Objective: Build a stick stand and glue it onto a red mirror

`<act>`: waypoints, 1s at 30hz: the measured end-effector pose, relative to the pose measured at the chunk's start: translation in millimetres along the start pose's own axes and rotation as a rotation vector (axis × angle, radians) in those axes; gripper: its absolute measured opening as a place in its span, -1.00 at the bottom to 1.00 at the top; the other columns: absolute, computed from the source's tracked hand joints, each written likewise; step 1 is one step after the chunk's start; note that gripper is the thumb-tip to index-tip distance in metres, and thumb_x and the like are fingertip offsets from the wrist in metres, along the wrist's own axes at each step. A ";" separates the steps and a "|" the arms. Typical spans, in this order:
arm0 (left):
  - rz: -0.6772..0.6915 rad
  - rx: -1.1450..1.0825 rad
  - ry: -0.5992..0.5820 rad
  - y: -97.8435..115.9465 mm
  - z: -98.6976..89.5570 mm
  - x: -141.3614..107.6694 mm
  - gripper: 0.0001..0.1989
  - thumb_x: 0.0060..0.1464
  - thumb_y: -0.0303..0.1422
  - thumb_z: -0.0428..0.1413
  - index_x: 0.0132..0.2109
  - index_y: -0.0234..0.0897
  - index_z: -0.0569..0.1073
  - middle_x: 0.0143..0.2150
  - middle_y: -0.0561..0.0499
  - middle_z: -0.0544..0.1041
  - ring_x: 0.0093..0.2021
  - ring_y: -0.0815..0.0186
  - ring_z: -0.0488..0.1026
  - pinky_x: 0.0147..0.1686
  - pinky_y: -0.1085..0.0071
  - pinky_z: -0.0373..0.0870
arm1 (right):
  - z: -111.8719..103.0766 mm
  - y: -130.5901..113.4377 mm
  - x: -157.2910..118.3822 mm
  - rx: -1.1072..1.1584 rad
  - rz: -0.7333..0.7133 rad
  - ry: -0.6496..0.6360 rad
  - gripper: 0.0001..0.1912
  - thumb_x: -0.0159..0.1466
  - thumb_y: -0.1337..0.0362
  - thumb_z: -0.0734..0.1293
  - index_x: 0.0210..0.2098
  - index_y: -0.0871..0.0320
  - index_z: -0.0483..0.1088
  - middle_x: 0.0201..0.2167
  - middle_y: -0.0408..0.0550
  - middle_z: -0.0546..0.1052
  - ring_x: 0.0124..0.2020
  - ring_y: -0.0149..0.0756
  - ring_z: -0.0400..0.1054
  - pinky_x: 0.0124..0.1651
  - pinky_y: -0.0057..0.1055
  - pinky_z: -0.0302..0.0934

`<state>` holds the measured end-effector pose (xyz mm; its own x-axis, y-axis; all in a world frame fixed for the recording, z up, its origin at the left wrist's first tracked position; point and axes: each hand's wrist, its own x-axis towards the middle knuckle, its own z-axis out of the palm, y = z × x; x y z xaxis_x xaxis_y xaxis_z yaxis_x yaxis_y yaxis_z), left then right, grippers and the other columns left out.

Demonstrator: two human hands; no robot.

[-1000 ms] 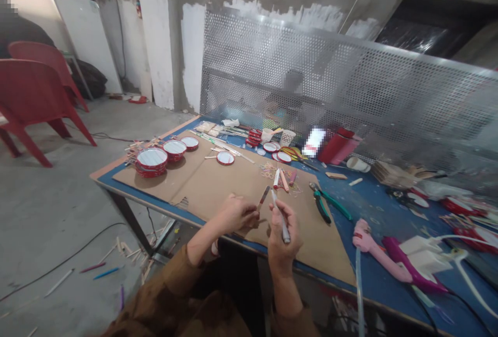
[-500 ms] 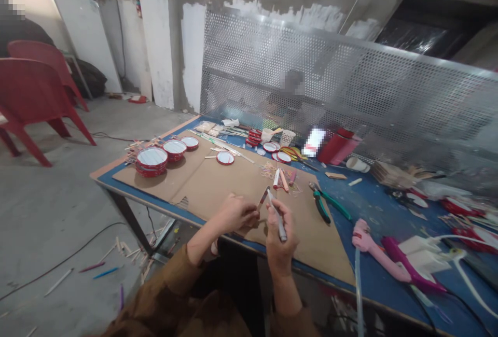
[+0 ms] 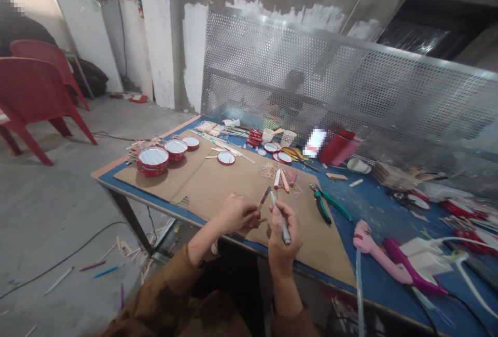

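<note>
My left hand (image 3: pixel 239 212) pinches the lower end of a small wooden craft stick (image 3: pixel 265 197), whose upper part is coloured dark and reddish. In my right hand (image 3: pixel 286 236) is a grey-white marker pen (image 3: pixel 283 223), its tip up beside the top of the stick. Whether tip and stick touch, I cannot tell. Both hands are above the near edge of a brown cardboard sheet (image 3: pixel 218 197). Just beyond them lie several markers (image 3: pixel 285 180) among thin coloured bands (image 3: pixel 268 171). Green-handled pliers (image 3: pixel 322 207) lie to the right.
Stacks of red-rimmed white discs (image 3: pixel 153 157) stand at the left, with a single disc (image 3: pixel 226 157) mid-sheet. To the right are a pink glue gun (image 3: pixel 381 259), a purple power strip (image 3: pixel 416 269) with cables and a red bottle (image 3: pixel 336 146). A perforated metal panel (image 3: pixel 330 78) rises behind the table.
My right hand and the marker have shifted slightly right, with the marker's tip a little further from the stick's top. The left hand keeps its pinch on the craft stick.
</note>
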<state>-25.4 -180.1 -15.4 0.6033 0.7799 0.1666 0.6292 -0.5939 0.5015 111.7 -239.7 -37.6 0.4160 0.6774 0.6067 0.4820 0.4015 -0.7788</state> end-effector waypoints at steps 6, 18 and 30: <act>-0.005 -0.006 -0.002 -1.4 1.7 0.0 -0.78 0.21 -0.31 0.03 -0.32 -0.22 0.52 -0.37 0.04 0.55 -0.30 0.35 0.42 -0.23 0.46 0.15 | 0.9 1.5 0.6 0.010 0.029 0.010 -0.72 0.28 0.13 0.27 -0.12 0.16 0.43 -0.23 0.03 0.54 -0.20 -0.21 0.45 -0.11 -0.26 0.30; -0.007 -0.044 -0.014 -1.6 0.9 0.2 -0.80 0.22 -0.31 0.03 -0.27 -0.21 0.53 -0.33 0.05 0.56 -0.27 0.38 0.44 -0.23 0.50 0.17 | 0.0 2.2 -0.4 0.018 0.025 0.003 -0.73 0.29 0.14 0.27 -0.11 0.17 0.43 -0.23 0.03 0.54 -0.19 -0.20 0.46 -0.10 -0.24 0.31; -0.007 0.000 -0.009 -1.2 0.8 -0.5 -0.77 0.23 -0.30 0.01 -0.27 -0.21 0.54 -0.36 0.03 0.54 -0.27 0.35 0.42 -0.22 0.47 0.16 | 0.1 3.2 -0.8 0.017 0.000 -0.035 -0.71 0.28 0.15 0.27 -0.07 0.15 0.42 -0.19 0.02 0.54 -0.16 -0.21 0.45 -0.08 -0.24 0.30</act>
<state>-26.1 -179.9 -16.8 0.6033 0.7823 0.1554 0.6333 -0.5883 0.5028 112.8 -238.9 -40.6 0.3882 0.6984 0.6013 0.4693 0.4118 -0.7812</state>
